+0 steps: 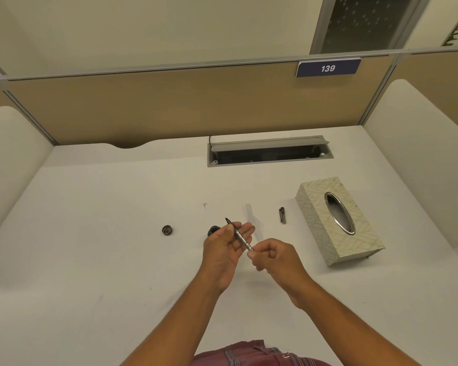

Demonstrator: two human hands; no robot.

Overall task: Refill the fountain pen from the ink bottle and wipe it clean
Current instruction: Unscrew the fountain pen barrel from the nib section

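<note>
The fountain pen (239, 235), uncapped and without its barrel, points its dark nib up and to the left. My left hand (224, 249) holds it by the front section. My right hand (273, 257) pinches the rear end of its converter. The ink bottle (212, 231) stands on the desk right behind my left hand, mostly hidden by it. Its round dark lid (167, 230) lies to the left. A dark pen cap (282, 215) with a clip lies to the right. A faint pale tube, perhaps the pen barrel (249, 210), lies behind the hands.
A patterned tissue box (317, 223) with an oval metal opening stands at the right on the white desk (90, 260). An open cable tray (269, 153) is set in the desk at the back. Beige partitions enclose three sides.
</note>
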